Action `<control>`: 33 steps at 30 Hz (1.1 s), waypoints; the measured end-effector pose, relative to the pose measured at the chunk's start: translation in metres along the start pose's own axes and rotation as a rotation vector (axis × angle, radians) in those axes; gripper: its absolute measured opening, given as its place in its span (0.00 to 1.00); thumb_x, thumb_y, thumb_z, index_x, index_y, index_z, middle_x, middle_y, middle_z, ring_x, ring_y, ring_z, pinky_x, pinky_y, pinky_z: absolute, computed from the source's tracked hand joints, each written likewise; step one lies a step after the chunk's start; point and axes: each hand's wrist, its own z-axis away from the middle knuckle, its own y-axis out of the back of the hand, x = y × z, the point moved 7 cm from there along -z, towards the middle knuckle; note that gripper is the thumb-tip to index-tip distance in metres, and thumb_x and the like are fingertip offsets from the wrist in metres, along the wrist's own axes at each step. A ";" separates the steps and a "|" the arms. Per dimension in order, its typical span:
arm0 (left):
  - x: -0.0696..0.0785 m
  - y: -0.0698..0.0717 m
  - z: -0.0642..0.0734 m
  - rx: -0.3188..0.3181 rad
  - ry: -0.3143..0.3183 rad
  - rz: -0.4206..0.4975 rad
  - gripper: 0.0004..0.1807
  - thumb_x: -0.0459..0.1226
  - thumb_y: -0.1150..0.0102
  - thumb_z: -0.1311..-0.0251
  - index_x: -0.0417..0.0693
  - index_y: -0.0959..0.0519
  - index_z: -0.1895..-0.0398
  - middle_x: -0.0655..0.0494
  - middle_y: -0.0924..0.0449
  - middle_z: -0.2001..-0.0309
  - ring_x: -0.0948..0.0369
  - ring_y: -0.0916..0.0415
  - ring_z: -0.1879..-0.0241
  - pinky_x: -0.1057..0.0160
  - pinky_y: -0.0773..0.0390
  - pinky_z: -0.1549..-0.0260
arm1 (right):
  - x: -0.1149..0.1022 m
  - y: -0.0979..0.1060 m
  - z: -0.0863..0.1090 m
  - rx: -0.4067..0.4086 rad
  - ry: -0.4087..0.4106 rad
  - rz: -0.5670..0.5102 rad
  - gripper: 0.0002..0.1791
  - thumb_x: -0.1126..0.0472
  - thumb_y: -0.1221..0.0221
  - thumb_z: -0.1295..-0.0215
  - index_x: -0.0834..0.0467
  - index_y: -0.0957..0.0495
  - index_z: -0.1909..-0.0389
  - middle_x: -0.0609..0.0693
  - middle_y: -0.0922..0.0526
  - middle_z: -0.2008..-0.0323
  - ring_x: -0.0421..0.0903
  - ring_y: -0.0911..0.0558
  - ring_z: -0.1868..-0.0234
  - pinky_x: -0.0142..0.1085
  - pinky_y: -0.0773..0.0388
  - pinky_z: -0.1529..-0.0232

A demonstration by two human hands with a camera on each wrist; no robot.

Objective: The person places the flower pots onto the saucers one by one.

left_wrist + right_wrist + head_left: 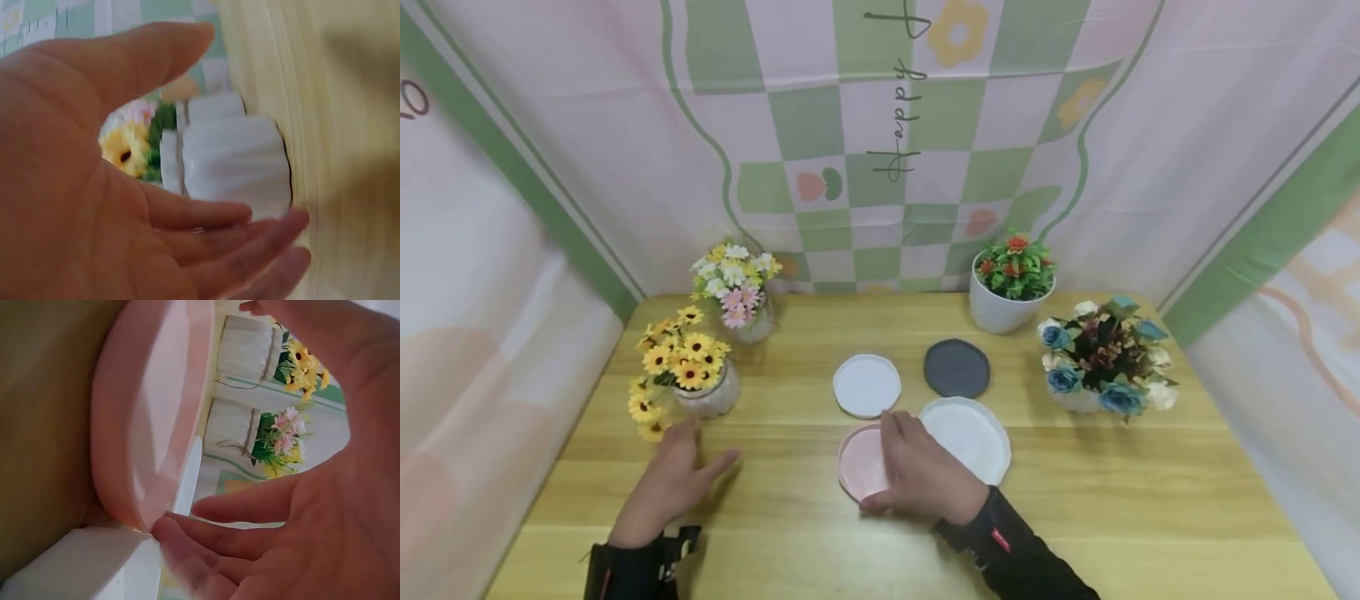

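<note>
A pink plate (861, 463) lies on the table under my right hand (925, 475), which partly covers it. In the right wrist view, fingertips (164, 528) of that hand touch the pink plate's rim, while the thumb stands apart from the fingers. My left hand (670, 479) is just in front of a white pot of yellow flowers (696, 362). Its thumb and fingers are spread with nothing held, and the pot (234, 165) appears beyond them in the left wrist view. A larger white plate (973, 442) lies right of the pink one, partly behind my right hand.
Behind these lie a small white plate (867, 385) and a dark grey plate (957, 368). A vase of white and pink flowers (741, 292) stands back left. Toward the right are a red-flowered plant (1011, 287) and a pot of blue and white roses (1108, 358). Patterned cloth (880, 125) hangs behind.
</note>
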 end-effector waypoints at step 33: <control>-0.031 0.034 -0.064 0.327 0.084 0.443 0.61 0.51 0.21 0.43 0.46 0.49 0.14 0.36 0.40 0.19 0.37 0.42 0.20 0.34 0.42 0.20 | 0.005 -0.001 0.001 -0.054 -0.015 0.130 0.55 0.40 0.14 0.67 0.68 0.27 0.42 0.53 0.29 0.58 0.47 0.28 0.58 0.39 0.16 0.63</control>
